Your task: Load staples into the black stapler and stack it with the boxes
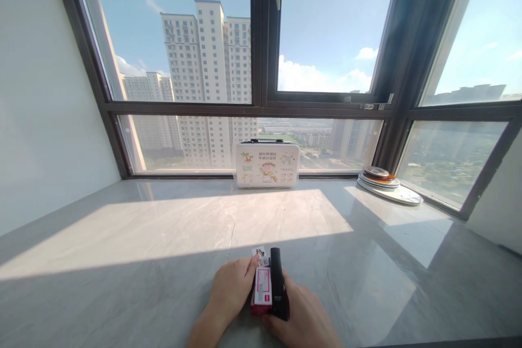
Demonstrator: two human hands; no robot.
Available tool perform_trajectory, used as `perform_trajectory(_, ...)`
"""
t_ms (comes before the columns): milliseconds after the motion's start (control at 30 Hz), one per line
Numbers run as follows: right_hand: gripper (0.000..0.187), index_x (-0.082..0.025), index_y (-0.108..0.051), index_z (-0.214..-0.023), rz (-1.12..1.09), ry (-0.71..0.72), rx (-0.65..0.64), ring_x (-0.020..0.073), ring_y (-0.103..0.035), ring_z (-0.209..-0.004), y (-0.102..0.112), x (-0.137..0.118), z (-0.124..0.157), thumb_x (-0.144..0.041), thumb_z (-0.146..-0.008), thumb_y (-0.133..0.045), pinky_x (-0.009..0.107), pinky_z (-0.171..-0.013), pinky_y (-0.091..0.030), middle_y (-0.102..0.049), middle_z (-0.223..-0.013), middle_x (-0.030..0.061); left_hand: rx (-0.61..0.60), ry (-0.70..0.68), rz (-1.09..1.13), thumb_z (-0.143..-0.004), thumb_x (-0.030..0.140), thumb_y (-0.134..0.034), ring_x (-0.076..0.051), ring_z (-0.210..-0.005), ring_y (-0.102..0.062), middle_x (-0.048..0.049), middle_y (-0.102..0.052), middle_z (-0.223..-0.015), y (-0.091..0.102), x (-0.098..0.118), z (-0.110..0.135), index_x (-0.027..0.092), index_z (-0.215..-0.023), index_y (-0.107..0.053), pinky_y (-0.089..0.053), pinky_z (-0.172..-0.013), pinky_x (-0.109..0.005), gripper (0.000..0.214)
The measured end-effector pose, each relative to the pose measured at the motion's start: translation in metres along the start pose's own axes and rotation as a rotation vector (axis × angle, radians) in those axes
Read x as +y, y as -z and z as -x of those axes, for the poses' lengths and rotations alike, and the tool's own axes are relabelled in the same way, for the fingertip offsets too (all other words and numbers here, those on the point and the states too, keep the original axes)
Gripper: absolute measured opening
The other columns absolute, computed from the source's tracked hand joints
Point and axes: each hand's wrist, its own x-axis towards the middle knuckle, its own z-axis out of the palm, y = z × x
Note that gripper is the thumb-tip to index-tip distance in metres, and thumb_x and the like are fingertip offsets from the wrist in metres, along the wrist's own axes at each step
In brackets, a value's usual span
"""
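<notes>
My left hand (231, 289) curls around the left side of a small red and white box (262, 287) that lies on the grey marble sill (122, 261). A black stapler-like tool (278, 283) lies right beside the box, and my right hand (305, 315) grips it from the right and below. Both hands are closed on these things near the sill's front edge. A small printed card or flap (261, 254) sticks out at the box's far end.
A white tin case with cartoon prints (267, 165) stands against the window at the back middle. A stack of plates (387, 183) sits at the back right. A white wall (44, 119) bounds the left side. Dark window frames run along the back.
</notes>
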Motion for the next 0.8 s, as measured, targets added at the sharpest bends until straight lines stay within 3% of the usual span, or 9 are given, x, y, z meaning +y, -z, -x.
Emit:
perform_trajectory(100, 0.059, -0.022, -0.059, -0.133, -0.040, 0.040, -0.010, 0.0319, -0.069, -0.100, 0.003, -0.001, 0.001, -0.028, -0.074, -0.063, 0.032, -0.082, -0.050, -0.075, -0.107, 0.0102, -0.023, -0.010, 0.016, -0.104, 0.051, -0.022, -0.020, -0.075, -0.067, -0.0062, -0.075, -0.081, 0.003, 0.000, 0.002, 0.023, -0.078, -0.070, -0.032, -0.063, -0.028, 0.061)
perform_trajectory(367, 0.058, -0.024, -0.061, -0.124, -0.082, 0.057, -0.052, 0.0276, -0.070, -0.092, 0.004, 0.008, 0.001, -0.025, -0.067, -0.069, 0.029, -0.077, -0.048, -0.075, -0.104, 0.0049, -0.065, 0.042, 0.060, -0.104, 0.055, -0.016, -0.021, -0.065, -0.066, -0.0057, -0.068, -0.057, 0.014, 0.000, 0.016, 0.023, -0.062, -0.066, -0.037, -0.063, -0.028, 0.073)
perform_trajectory(567, 0.053, -0.023, -0.062, -0.117, -0.097, 0.074, -0.053, 0.0241, -0.068, -0.086, 0.002, 0.013, -0.001, -0.027, -0.066, -0.074, 0.026, -0.072, -0.045, -0.075, -0.097, 0.0012, 0.036, 0.108, 0.054, -0.103, 0.058, -0.023, -0.021, -0.066, -0.067, -0.0052, -0.075, -0.070, -0.002, 0.012, 0.043, 0.025, -0.066, -0.069, -0.029, -0.058, -0.029, 0.067)
perform_trajectory(800, 0.048, -0.024, -0.064, -0.115, -0.076, 0.088, -0.031, 0.0246, -0.069, -0.088, 0.000, 0.011, 0.000, -0.029, -0.069, -0.074, 0.026, -0.072, -0.044, -0.076, -0.099, 0.0020, 0.080, 0.168, -0.026, -0.103, 0.055, -0.022, -0.023, -0.072, -0.069, -0.0099, -0.077, -0.081, -0.014, 0.013, 0.047, 0.024, -0.076, -0.074, -0.030, -0.060, -0.031, 0.066)
